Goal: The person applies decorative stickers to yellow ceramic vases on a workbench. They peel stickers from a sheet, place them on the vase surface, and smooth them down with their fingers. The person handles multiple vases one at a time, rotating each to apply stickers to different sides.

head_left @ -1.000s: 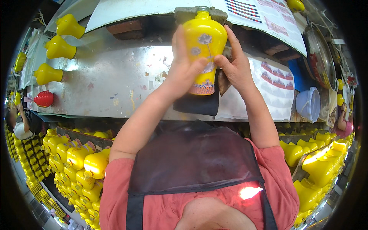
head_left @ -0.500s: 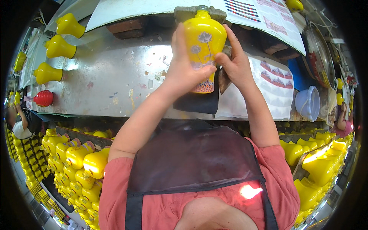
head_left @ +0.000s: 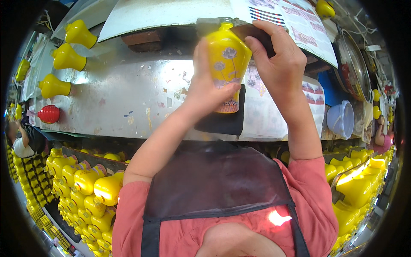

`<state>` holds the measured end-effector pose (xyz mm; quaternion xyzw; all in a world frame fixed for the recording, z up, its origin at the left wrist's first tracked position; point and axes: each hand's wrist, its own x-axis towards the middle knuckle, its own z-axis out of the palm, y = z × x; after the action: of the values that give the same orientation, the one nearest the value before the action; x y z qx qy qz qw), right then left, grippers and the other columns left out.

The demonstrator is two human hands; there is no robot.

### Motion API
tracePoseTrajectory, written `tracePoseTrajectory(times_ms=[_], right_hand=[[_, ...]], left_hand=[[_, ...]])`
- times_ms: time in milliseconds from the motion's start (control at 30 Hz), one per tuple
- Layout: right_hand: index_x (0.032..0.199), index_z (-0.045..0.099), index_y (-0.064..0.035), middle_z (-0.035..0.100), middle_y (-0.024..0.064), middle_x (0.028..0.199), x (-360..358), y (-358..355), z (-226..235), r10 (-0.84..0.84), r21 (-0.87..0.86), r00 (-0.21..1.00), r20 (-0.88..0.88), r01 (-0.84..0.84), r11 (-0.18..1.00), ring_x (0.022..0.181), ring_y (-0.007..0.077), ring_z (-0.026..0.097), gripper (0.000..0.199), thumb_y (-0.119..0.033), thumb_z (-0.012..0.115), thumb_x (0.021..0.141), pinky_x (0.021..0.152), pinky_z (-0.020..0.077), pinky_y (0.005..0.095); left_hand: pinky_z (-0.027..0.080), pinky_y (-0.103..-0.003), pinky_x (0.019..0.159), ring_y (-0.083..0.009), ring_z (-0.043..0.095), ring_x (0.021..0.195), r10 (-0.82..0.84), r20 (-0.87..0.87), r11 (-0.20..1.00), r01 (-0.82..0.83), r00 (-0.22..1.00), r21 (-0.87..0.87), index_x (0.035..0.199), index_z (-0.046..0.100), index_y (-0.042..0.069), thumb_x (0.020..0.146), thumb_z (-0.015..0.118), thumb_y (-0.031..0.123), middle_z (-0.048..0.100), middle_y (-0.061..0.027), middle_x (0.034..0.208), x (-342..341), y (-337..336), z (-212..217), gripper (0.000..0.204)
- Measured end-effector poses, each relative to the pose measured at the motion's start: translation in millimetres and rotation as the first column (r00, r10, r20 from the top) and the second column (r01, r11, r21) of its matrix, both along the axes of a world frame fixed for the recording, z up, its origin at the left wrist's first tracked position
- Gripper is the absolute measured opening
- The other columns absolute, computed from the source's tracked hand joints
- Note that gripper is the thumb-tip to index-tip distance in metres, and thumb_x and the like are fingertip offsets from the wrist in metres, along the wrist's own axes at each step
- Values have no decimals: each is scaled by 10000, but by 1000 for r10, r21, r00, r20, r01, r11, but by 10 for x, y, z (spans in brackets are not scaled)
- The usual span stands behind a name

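Observation:
A yellow glazed vase (head_left: 227, 49) with greyish-purple lotus flowers and a patterned band at its foot leans with its neck on a grey padded rest (head_left: 206, 26). My left hand (head_left: 206, 79) is wrapped round the vase's left side, its thumb across the front near the foot. In my right hand (head_left: 280, 53), a dark brown flat piece like a scraper (head_left: 257, 37) is pinched between thumb and fingers. Its edge lies against or just in front of the vase's right shoulder; contact is hard to tell. A black cloth or pad (head_left: 218, 124) lies under the foot.
Printed flower sheets (head_left: 265, 122) lie right of the vase, beside a pale blue bucket (head_left: 341, 120). Several yellow vases (head_left: 69, 57) and a red ribbed object (head_left: 49, 114) stand at the left. A raised white board (head_left: 171, 15) rests on bricks behind. Stacked yellow vases (head_left: 107, 188) flank me.
My right hand has left the vase's side and moved up and right, now holding the dark brown scraper-like piece near the shoulder. My left hand still grips the vase.

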<state>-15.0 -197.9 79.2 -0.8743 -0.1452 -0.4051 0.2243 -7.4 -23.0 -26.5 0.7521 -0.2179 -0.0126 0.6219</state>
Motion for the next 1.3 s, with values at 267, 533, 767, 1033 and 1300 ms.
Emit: tracePoseTrajectory(times_ms=[267, 533, 767, 1033, 1300], right_hand=[[1062, 728, -100, 725, 84, 910, 64, -49, 50, -27, -79, 999, 45, 30, 996, 799, 293, 706, 241, -70, 762, 825, 672, 575, 391], [991, 714, -69, 738, 108, 1033, -722, -77, -755, 518, 44, 852, -75, -517, 855, 928, 268, 731, 210, -44, 767, 789, 804, 591, 366], [1216, 609, -15, 687, 46, 1004, -357, -92, -750, 235, 841, 955, -179, 24, 541, 874, 121, 660, 296, -2, 715, 940, 776, 544, 267], [949, 736, -105, 760, 95, 938, -750, 91, -687, 369, 133, 928, -45, -361, 923, 833, 285, 751, 269, 46, 826, 745, 682, 579, 333], [1017, 766, -152, 700, 65, 892, -720, 146, -452, 470, -177, 880, -68, -475, 862, 827, 263, 720, 297, -100, 781, 725, 673, 582, 374]], left_hand=[[279, -455, 1257, -406, 293, 1539, 22, -112, 992, -35, 994, -119, 1654, -8, -20, 874, 762, 257, 207, -292, 1666, -46, 95, 25, 1131], [364, -407, 1203, -245, 456, 1439, -315, -283, 851, 138, 906, -507, 1636, 225, 73, 1117, 326, 590, 429, -122, 1581, -31, 158, 264, 739], [304, -436, 1251, -269, 423, 1487, -289, -359, 850, 65, 887, -522, 1674, 185, 84, 1138, 234, 558, 383, -136, 1642, -151, 135, 378, 717], [251, -447, 1267, -306, 343, 1542, -211, -360, 900, 38, 909, -433, 1687, 158, 70, 1125, 191, 593, 265, -141, 1719, -235, 258, 404, 769], [293, -447, 1242, -289, 399, 1498, -120, -298, 917, -10, 947, -400, 1633, 335, 22, 1119, 195, 611, 388, -129, 1667, -230, 328, 345, 794]])
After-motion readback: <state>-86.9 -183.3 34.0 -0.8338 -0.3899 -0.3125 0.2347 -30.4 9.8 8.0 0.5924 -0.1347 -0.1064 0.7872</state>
